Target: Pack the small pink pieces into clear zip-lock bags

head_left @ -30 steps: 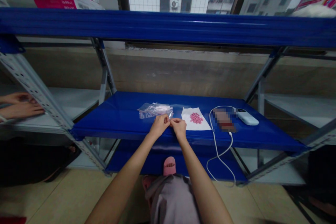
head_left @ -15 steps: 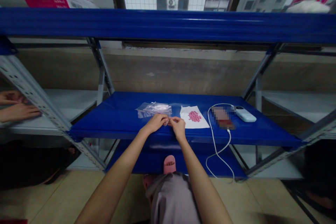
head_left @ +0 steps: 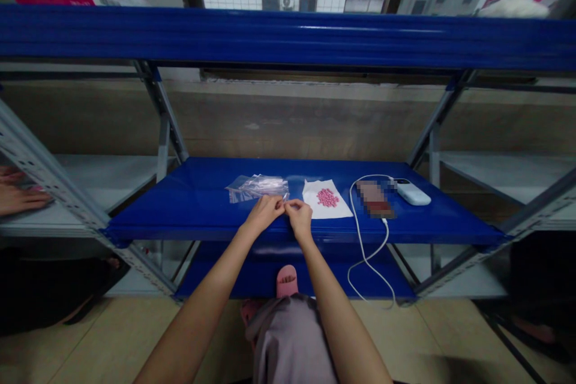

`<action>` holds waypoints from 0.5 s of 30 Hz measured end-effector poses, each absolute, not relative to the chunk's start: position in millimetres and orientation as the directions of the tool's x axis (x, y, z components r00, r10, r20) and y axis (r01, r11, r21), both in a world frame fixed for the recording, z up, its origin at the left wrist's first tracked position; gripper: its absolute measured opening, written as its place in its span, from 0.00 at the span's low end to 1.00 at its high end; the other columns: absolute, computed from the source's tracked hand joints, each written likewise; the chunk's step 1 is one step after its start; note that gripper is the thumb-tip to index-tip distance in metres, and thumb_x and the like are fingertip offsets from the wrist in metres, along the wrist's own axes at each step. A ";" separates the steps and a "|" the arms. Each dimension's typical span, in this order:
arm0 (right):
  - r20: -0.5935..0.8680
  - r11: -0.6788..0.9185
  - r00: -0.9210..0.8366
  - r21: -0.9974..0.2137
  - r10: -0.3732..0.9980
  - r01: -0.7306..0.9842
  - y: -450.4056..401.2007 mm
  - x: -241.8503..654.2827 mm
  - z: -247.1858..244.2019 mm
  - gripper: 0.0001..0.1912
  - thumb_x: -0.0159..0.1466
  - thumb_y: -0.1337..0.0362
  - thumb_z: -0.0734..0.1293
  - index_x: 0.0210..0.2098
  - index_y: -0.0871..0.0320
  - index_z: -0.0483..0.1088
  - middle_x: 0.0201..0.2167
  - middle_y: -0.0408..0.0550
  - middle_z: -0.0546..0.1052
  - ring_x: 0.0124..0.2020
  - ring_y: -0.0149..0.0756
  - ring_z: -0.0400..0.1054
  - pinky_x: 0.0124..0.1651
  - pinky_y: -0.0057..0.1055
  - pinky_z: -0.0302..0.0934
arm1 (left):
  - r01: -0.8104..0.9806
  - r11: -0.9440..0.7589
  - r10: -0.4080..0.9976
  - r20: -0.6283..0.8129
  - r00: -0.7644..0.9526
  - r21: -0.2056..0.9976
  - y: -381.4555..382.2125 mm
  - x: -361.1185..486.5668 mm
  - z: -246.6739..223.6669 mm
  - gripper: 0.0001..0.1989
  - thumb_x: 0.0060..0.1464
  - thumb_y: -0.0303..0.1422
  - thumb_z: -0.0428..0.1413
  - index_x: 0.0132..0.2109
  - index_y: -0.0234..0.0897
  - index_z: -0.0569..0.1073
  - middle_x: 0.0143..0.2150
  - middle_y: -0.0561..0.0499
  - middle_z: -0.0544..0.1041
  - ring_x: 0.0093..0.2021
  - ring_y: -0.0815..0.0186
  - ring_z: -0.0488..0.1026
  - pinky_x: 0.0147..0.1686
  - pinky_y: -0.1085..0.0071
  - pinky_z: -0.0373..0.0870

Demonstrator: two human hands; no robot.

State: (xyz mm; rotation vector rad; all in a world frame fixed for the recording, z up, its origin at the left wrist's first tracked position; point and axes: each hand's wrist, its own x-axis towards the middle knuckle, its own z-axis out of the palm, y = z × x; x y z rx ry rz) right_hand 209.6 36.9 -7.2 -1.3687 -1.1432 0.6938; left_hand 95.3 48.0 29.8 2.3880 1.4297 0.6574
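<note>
Fingertips of my left hand (head_left: 266,211) and my right hand (head_left: 299,217) meet at the front of the blue shelf. Both are closed in a pinch on a small clear plastic bag (head_left: 285,197); most of it is hidden by the fingers. Just behind my left hand lies a loose pile of clear zip bags (head_left: 258,186). To the right of my right hand, a heap of small pink pieces (head_left: 328,197) rests on a white paper sheet (head_left: 315,210).
A blurred-out phone (head_left: 375,198) with a white cable (head_left: 357,222) and a pale blue power bank (head_left: 413,192) lie on the right of the blue shelf (head_left: 189,210). Another person's hand (head_left: 20,199) shows at far left. An upper blue beam (head_left: 288,39) crosses above.
The whole view has shifted slightly, so things sit a little further left. My hands stay pinched together at the same spot on the shelf, with small finger movement.
</note>
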 end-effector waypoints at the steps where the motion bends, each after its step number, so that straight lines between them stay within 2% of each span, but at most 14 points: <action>1: 0.213 0.148 0.334 -0.967 0.918 0.209 36.4 209.9 -7.3 0.07 0.47 0.64 0.63 0.21 0.58 0.72 0.23 0.45 0.77 0.28 0.36 0.71 0.35 0.28 0.63 | 0.762 -0.480 0.877 0.224 0.425 0.435 48.2 94.3 31.3 0.07 0.53 0.30 0.50 0.30 0.35 0.71 0.24 0.51 0.70 0.27 0.65 0.67 0.28 0.74 0.57; 4: 0.190 0.155 0.296 -0.978 0.936 0.140 36.9 209.6 -10.0 0.08 0.48 0.62 0.63 0.22 0.59 0.72 0.22 0.45 0.77 0.27 0.37 0.71 0.33 0.28 0.64 | 0.748 -0.540 0.841 0.204 0.501 0.386 50.3 90.0 35.2 0.09 0.55 0.31 0.48 0.35 0.35 0.72 0.28 0.48 0.72 0.30 0.63 0.69 0.31 0.73 0.59; 7: 0.176 0.139 0.305 -0.980 0.936 0.141 39.0 208.6 -12.4 0.07 0.47 0.62 0.64 0.21 0.59 0.72 0.22 0.46 0.77 0.27 0.38 0.72 0.33 0.29 0.64 | 0.722 -0.576 0.815 0.202 0.543 0.383 52.0 88.4 34.9 0.10 0.56 0.29 0.46 0.33 0.35 0.72 0.27 0.48 0.72 0.29 0.64 0.69 0.30 0.74 0.58; 11: 0.166 0.104 0.361 -0.977 0.918 0.186 42.7 208.2 -12.3 0.05 0.45 0.65 0.63 0.18 0.58 0.71 0.20 0.44 0.76 0.28 0.38 0.71 0.35 0.29 0.64 | 0.717 -0.555 0.831 0.232 0.506 0.422 52.6 91.6 28.4 0.10 0.55 0.28 0.46 0.29 0.34 0.70 0.22 0.52 0.68 0.24 0.67 0.65 0.27 0.75 0.56; 15: 0.105 0.067 0.377 -0.991 0.920 0.113 45.7 207.1 -14.1 0.06 0.46 0.65 0.63 0.17 0.59 0.70 0.18 0.44 0.75 0.25 0.37 0.71 0.33 0.29 0.65 | 0.698 -0.519 0.855 0.319 0.409 0.494 53.7 90.4 21.9 0.10 0.55 0.27 0.46 0.28 0.33 0.69 0.21 0.54 0.68 0.24 0.69 0.66 0.28 0.76 0.57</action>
